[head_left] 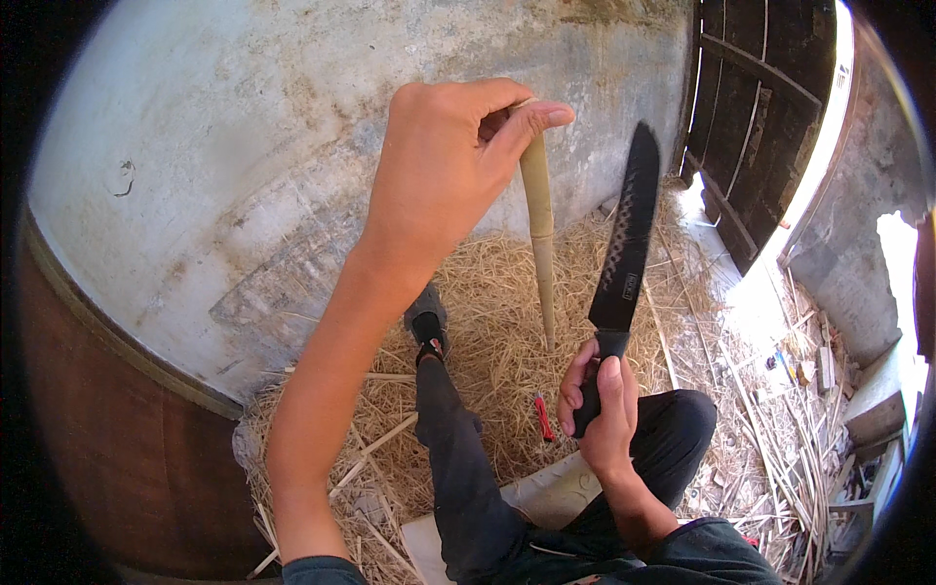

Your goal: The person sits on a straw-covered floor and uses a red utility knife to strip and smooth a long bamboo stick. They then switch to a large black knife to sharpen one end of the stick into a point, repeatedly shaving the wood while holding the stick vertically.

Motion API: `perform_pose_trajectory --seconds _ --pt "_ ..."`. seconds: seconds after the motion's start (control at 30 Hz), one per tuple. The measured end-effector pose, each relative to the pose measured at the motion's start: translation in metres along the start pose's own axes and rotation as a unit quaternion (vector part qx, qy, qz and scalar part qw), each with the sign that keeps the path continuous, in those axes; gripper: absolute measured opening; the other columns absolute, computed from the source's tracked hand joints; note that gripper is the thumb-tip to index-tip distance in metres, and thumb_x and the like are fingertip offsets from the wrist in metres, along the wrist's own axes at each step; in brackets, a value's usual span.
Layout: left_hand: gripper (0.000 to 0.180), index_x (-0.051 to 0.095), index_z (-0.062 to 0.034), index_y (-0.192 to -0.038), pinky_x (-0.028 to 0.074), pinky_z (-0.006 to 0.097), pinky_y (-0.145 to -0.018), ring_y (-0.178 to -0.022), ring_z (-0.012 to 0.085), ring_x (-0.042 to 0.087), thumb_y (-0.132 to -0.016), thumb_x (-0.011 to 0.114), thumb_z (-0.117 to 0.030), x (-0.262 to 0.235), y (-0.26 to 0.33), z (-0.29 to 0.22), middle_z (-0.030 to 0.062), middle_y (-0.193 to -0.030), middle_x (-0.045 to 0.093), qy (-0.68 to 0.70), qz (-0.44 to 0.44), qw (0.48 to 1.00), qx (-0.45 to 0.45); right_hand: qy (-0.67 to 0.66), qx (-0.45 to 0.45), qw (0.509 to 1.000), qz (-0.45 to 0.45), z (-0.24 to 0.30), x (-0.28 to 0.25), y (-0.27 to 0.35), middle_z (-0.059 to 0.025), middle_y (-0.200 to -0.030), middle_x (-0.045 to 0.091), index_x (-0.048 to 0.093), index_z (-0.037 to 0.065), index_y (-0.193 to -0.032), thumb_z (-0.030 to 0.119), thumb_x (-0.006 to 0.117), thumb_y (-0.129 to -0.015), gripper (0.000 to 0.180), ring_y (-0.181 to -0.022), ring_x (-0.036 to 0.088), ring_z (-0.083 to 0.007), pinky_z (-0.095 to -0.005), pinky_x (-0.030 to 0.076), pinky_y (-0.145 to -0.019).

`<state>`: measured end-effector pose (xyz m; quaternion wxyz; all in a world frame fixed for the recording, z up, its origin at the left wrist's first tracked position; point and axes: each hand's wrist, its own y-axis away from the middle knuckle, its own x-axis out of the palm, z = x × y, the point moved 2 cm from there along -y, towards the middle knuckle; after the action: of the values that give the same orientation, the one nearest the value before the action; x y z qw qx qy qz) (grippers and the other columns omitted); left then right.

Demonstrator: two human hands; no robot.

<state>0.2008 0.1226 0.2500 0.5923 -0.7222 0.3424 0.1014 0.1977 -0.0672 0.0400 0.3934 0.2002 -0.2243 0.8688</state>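
Observation:
My left hand (444, 161) is raised in front of me, its thumb and fingers closed on the upper end of a bamboo strip (541, 234). The strip hangs down nearly upright, with a joint ring about midway and its lower tip above the shavings. My right hand (606, 409) grips the black handle of a knife (629, 234). Its broad dark blade, dimpled along one side, points upward to the right of the strip and apart from it.
Pale shavings (487, 292) cover the floor around my legs. A red tool (543, 417) lies on them between my knees. A stained wall (292, 127) stands ahead, with a dark wooden door (756, 117) at the right. Long thin strips (770, 439) are scattered on the right.

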Motion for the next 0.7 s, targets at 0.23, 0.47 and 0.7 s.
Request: perform_pose_trajectory --seconds 0.23,0.47,0.7 --pt "0.020 0.080 -0.0016 -0.100 0.049 0.022 -0.052 -0.056 0.0057 0.059 -0.096 0.074 -0.021 0.006 0.002 -0.001 0.0032 -0.065 0.067 -0.009 -0.015 1.000 0.014 0.030 0.043 0.999 0.012 -0.001 0.005 -0.005 -0.0015 -0.072 0.048 0.049 0.004 -0.108 0.045 0.041 -0.110 0.042 -0.051 0.045 -0.0090 -0.0239 0.036 -0.044" --pt "0.021 0.079 -0.0023 -0.102 0.052 0.023 -0.053 -0.057 0.0076 0.062 -0.098 0.072 -0.022 0.005 0.003 0.004 0.0061 -0.071 0.070 -0.041 -0.024 0.999 0.002 0.112 0.169 0.979 -0.023 -0.075 -0.029 -0.005 0.0011 -0.070 0.045 0.048 0.007 -0.103 0.039 0.040 -0.112 0.035 -0.050 0.042 -0.0085 -0.0264 0.035 -0.044" --pt "0.029 0.071 -0.0027 -0.098 0.056 0.027 -0.062 -0.065 0.0106 0.065 -0.105 0.060 -0.029 0.014 -0.001 0.034 0.0058 -0.075 0.069 0.079 -0.008 0.996 -0.027 0.068 0.308 0.945 -0.090 -0.169 -0.120 0.016 0.0029 -0.068 0.042 0.053 0.007 -0.100 0.038 0.043 -0.111 0.035 -0.047 0.037 -0.0081 -0.0279 0.033 -0.044"
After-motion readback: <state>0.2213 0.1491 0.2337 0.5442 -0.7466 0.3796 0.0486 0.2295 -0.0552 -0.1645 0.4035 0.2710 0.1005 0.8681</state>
